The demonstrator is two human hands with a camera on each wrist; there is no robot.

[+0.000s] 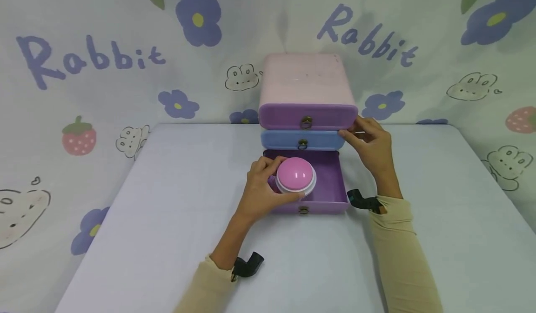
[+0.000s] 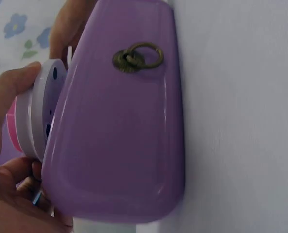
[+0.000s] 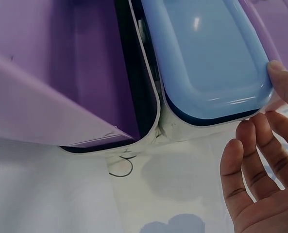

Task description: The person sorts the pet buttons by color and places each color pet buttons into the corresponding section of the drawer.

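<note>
My left hand (image 1: pixel 260 192) holds a round push button (image 1: pixel 295 173) with a glossy pink dome and white base, thumb and fingers on its rim. It is above the front part of the pulled-out bottom purple drawer (image 1: pixel 332 180). In the left wrist view, holes show in the button's white underside (image 2: pixel 50 104), beside the drawer front (image 2: pixel 114 126) with its brass ring pull. My right hand (image 1: pixel 372 145) grips the right edge of the drawer cabinet (image 1: pixel 305 78). Its thumb (image 3: pixel 282 80) touches the edge of the blue drawer (image 3: pixel 211 53), with fingertips against the cabinet's side.
The top purple drawer (image 1: pixel 289 116) and middle blue drawer are pushed in, each with a brass ring pull. A white-covered table (image 1: pixel 176 229) lies under the cabinet. Behind stands a cloth backdrop (image 1: pixel 113 15) printed with rabbits, flowers and strawberries.
</note>
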